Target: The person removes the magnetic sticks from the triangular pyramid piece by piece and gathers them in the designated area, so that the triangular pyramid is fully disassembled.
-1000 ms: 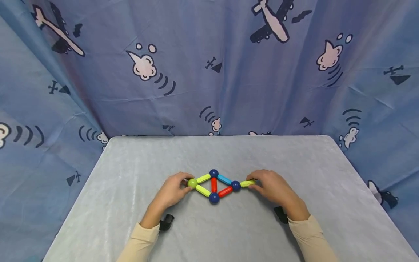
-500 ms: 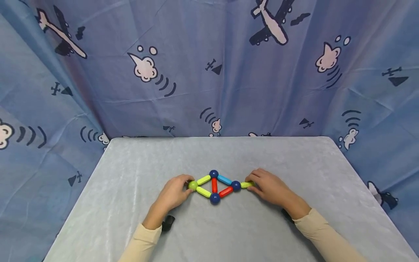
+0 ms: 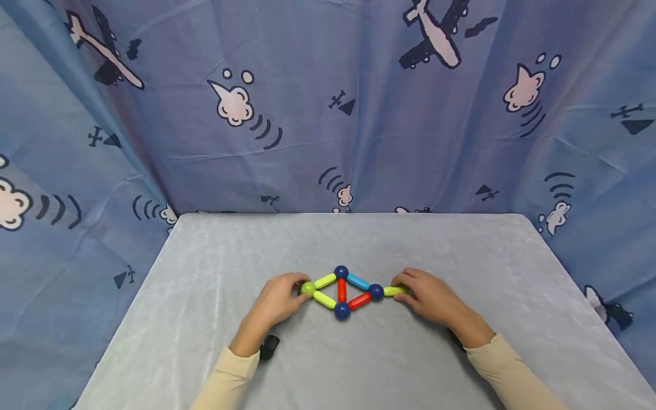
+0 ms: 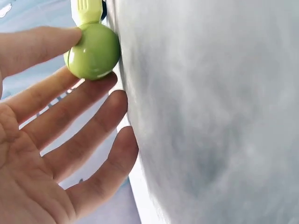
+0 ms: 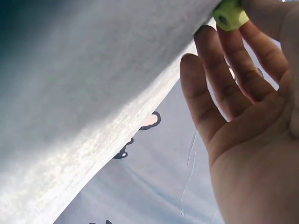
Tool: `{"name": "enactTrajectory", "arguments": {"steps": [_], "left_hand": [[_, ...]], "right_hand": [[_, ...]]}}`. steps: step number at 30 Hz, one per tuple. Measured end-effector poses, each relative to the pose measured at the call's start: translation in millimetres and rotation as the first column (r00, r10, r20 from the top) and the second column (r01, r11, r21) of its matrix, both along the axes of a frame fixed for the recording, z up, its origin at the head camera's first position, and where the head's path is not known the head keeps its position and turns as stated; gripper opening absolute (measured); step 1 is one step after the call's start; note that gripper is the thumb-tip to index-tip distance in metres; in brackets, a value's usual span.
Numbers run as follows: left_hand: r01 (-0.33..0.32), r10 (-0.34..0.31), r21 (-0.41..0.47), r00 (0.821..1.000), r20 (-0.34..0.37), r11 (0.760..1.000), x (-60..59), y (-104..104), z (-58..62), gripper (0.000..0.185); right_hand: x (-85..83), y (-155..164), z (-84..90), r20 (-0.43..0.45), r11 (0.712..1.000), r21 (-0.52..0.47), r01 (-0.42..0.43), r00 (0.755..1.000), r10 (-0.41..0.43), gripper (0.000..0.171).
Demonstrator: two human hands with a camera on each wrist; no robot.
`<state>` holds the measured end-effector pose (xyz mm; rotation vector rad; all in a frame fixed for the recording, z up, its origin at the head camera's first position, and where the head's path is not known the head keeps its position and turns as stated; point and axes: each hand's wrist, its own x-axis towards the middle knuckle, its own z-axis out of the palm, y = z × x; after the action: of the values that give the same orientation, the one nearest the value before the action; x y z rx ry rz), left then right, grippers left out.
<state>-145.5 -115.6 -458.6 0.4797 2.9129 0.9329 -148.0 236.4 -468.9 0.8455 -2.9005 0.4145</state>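
Observation:
In the head view a flat figure of magnetic rods and balls lies on the table. My left hand (image 3: pixel 279 297) pinches its light green ball (image 3: pixel 308 289) between thumb and fingers; the left wrist view shows the thumb on the ball's side. From that ball an upper lime rod (image 3: pixel 325 281) and a lower lime rod (image 3: pixel 324 299) run to two dark blue balls, joined by an upright red rod (image 3: pixel 341 290). A blue rod (image 3: pixel 358 282) and a slanted red rod (image 3: pixel 360 300) meet at the right dark blue ball (image 3: pixel 376 292). My right hand (image 3: pixel 433 297) pinches the lime rod (image 3: pixel 393 291) extending from it.
The figure rests on a pale grey cloth-covered table (image 3: pixel 348 364). A blue curtain (image 3: pixel 302 165) printed with planes and clouds hangs behind and at both sides. A black wrist camera (image 3: pixel 269 346) sits under the left wrist.
My right forearm has swung outward to the right, while its fingers stay on the lime rod. My left hand keeps hold of the green ball. The whole view has shifted slightly.

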Motion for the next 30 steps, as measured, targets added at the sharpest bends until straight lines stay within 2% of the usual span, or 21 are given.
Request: {"name": "enactTrajectory", "arguments": {"steps": [4,9,15,21,24,30], "left_hand": [[0.012,-0.012,-0.042,1.000,-0.012,0.999,-0.7,5,1.7,0.029],[0.029,-0.031,-0.074,0.999,-0.027,0.997,-1.4,6,2.5,0.029],[0.031,-0.032,-0.082,0.999,-0.017,0.996,0.6,5,0.3,0.029],[0.033,-0.035,-0.064,0.999,-0.021,0.997,2.7,3,-3.2,0.030],[0.044,-0.046,-0.052,0.998,-0.043,0.998,2.8,2,-3.4,0.030],[0.105,-0.108,-0.039,0.991,-0.080,0.994,2.1,5,-2.1,0.030]], "right_hand": [[1.4,4,4.2,0.039,1.000,-0.013,0.017,0.999,-0.017,0.018],[0.3,-2,18.5,0.119,0.996,-0.079,0.034,0.993,-0.024,0.026],[-5.8,-32,39.2,0.174,0.992,-0.127,-0.014,0.984,0.036,0.032],[-11.1,-64,42.6,0.208,0.991,-0.126,-0.037,0.976,0.063,0.030],[-12.9,-81,42.2,0.194,0.991,-0.117,-0.066,0.977,0.088,0.029],[-9.2,-109,42.1,0.128,0.990,-0.077,-0.121,0.983,0.130,0.027]]}}
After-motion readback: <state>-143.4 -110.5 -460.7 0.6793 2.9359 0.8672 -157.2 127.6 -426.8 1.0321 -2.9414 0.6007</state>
